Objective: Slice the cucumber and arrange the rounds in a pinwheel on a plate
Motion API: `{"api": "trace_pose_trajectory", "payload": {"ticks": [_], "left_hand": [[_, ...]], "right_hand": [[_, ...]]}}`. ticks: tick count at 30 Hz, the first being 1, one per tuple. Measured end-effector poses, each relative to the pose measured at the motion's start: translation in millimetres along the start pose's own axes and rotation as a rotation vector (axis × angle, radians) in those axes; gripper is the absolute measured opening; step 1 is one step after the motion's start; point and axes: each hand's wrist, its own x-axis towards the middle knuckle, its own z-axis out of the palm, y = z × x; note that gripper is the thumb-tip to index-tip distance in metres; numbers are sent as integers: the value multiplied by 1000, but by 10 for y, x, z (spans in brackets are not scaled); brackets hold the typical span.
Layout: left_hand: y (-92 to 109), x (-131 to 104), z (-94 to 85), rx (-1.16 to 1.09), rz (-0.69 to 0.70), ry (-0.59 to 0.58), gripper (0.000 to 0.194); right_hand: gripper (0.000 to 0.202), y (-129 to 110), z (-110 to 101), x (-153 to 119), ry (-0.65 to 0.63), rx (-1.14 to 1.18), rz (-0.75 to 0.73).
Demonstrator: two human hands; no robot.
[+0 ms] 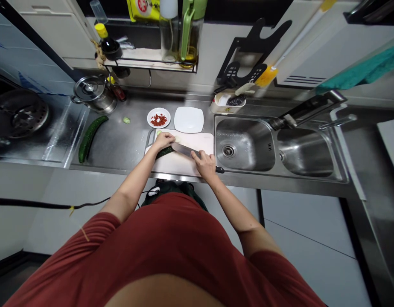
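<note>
Red shirt below, the right hand (pixel 205 163) grips the knife (pixel 184 150); left hand (pixel 164 140) presses the cucumber (pixel 164 152) on the board (pixel 184 162)—better keep fingertips tucked back from the blade.

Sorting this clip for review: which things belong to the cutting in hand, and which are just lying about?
In use:
left hand on the cucumber
right hand holding the knife
cutting board

Lying about:
whole cucumber
cucumber end piece
plate of chopped red bits
empty white plate
lidded pot
</note>
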Motion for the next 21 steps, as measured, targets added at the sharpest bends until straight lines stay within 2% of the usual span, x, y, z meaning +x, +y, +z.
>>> {"api": "trace_pose_trajectory", "payload": {"ticks": [3,6,8,11,14,17,21], "left_hand": [[-96,115,-276,-144,-136,297,14],[-239,276,-739,-249,-236,623,10],[-332,384,-1082,-241,-259,790,7],[-429,531,-1519,-252,-330,862,9],[-473,670,-1789,-221,-364,864,18],[-495,799,-1912,-205,-376,852,21],[-531,898,-1974,-177,-364,849,19]], "right_hand": [[48,48,1,-24,12,19,45],[46,93,20,-55,39,30,80],[45,108,38,-68,50,37,100],[44,110,65,-69,53,53,134],[45,101,87,-65,60,69,168],[45,95,105,-75,67,83,202],[40,78,127,-106,76,148,237]]}}
